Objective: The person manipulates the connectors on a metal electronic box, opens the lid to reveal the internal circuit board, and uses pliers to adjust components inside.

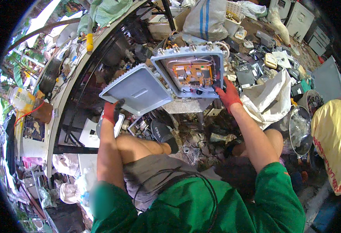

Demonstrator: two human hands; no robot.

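Note:
A grey metal enclosure box (220, 64) stands open in front of me, resting on a small pale stool (184, 107). Inside it sits an orange circuit board (192, 73) with wires around it, and several metal connectors line its top edge. The box's finned grey lid (133, 87) is swung out to the left, tilted. My left hand (111, 112), in a red glove with dark fingertips, is closed on the lid's lower left corner. My right hand (229, 94), gloved the same way, is closed on the lower right side of the box.
A table edge (64, 93) curves along the left, with a yellow-handled tool (89, 42) on it. White sack (269, 99), metal bin (299, 130) and yellow sack (331, 143) lie to the right. Electronic scrap (252, 70) covers the ground beyond. My shoe (163, 134) is below the lid.

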